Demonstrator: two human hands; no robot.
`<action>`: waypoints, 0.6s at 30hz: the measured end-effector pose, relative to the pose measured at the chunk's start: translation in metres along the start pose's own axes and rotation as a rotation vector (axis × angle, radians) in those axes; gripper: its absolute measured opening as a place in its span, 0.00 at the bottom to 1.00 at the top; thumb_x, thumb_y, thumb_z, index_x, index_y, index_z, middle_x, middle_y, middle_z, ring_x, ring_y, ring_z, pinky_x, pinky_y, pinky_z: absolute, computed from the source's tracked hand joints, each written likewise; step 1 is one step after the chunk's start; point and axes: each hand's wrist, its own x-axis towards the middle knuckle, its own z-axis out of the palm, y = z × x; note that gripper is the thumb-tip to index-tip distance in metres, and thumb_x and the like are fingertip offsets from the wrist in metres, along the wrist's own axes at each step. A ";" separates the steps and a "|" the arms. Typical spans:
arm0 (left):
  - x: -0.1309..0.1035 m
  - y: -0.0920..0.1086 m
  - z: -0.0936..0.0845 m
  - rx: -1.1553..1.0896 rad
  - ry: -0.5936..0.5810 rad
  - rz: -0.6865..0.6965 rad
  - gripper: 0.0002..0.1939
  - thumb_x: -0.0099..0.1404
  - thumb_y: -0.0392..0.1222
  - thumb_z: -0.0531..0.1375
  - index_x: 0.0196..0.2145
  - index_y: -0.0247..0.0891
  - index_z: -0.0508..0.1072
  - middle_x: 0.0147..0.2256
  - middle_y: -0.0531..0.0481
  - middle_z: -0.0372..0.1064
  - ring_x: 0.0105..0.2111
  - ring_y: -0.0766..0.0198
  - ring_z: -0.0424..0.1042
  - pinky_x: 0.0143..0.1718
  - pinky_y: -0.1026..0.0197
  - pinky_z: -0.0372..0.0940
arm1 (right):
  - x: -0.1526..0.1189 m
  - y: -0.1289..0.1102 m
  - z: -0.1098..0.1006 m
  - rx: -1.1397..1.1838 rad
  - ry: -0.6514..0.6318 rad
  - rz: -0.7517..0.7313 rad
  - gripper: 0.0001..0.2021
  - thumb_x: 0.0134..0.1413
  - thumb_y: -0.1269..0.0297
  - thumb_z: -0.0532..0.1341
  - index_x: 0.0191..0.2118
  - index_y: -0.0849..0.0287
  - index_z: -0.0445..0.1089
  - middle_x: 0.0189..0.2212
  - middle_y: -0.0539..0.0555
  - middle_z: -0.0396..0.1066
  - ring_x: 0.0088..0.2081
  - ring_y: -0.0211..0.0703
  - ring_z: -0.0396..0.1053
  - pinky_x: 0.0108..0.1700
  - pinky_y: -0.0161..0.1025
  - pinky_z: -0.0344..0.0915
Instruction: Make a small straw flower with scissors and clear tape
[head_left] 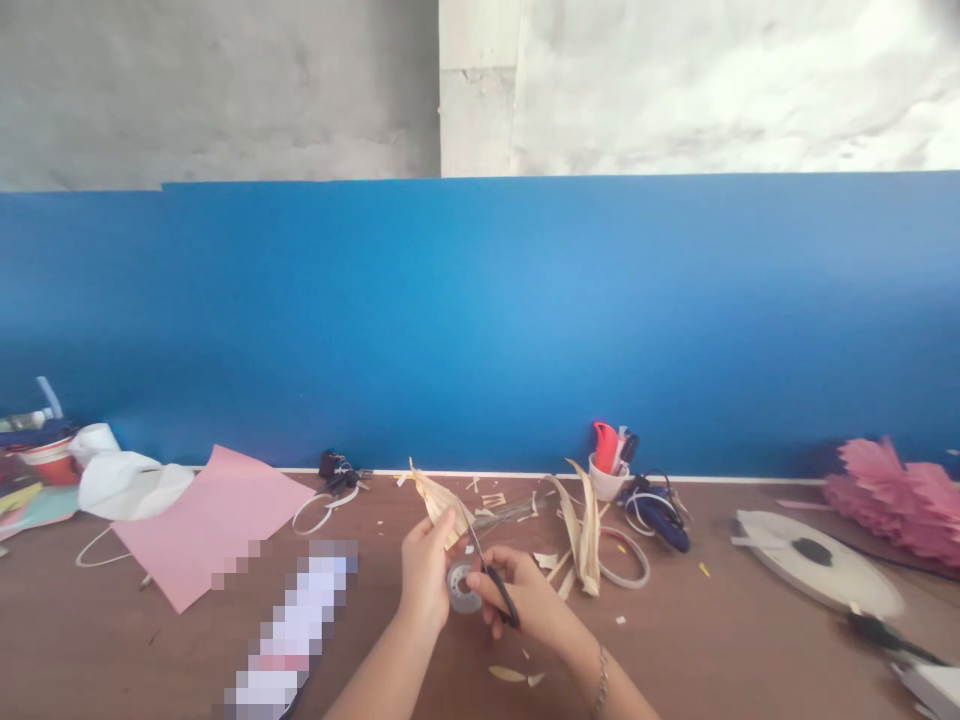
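Note:
My left hand point(429, 568) pinches a pale dried corn husk point(435, 495), whose pointed tip rises up and to the left. In my right hand point(521, 595) is a pair of black-handled scissors point(501, 590), fingers through the loops. The blades point up and left, along the husk's right edge; whether they touch it is unclear. A clear roll of tape point(463, 588) shows between the hands, partly hidden by my right fingers. More long husk strips point(589, 540) lie to the right, and small cut husk pieces point(508, 674) are on the brown table point(375, 640).
A pink paper sheet point(214, 520) and a white mask-like item point(135, 487) lie left. Behind the husks stands a white cup of pens point(607, 478), beside a dark blue corded item point(660, 515). A round white disc point(817, 562) and pink ruffled paper point(892, 495) sit right. A blue partition point(480, 320) borders the back.

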 end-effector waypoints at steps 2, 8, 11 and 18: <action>0.000 0.000 0.000 0.005 0.003 0.001 0.14 0.44 0.43 0.68 0.26 0.30 0.75 0.22 0.49 0.71 0.21 0.66 0.69 0.21 0.65 0.64 | 0.000 0.000 -0.001 0.004 -0.006 -0.006 0.21 0.37 0.47 0.64 0.28 0.61 0.62 0.11 0.43 0.63 0.11 0.29 0.57 0.14 0.27 0.47; 0.001 0.003 0.000 0.015 0.031 0.035 0.12 0.44 0.41 0.67 0.26 0.30 0.75 0.22 0.48 0.72 0.22 0.66 0.70 0.24 0.65 0.65 | -0.001 0.002 -0.004 -0.028 -0.027 0.001 0.17 0.40 0.52 0.64 0.30 0.62 0.63 0.13 0.46 0.66 0.13 0.30 0.60 0.15 0.27 0.44; 0.004 0.004 -0.001 0.029 0.047 0.065 0.13 0.44 0.41 0.67 0.27 0.30 0.75 0.24 0.48 0.72 0.23 0.66 0.70 0.24 0.66 0.65 | -0.001 0.001 -0.005 -0.036 -0.002 0.002 0.17 0.40 0.53 0.64 0.29 0.61 0.63 0.13 0.45 0.66 0.13 0.31 0.60 0.15 0.27 0.44; 0.006 0.004 -0.002 0.054 0.027 0.040 0.11 0.44 0.40 0.66 0.26 0.31 0.75 0.23 0.48 0.72 0.22 0.65 0.70 0.23 0.64 0.64 | -0.002 -0.003 -0.005 -0.026 0.004 0.017 0.18 0.38 0.51 0.64 0.28 0.61 0.63 0.12 0.44 0.64 0.12 0.30 0.58 0.15 0.28 0.48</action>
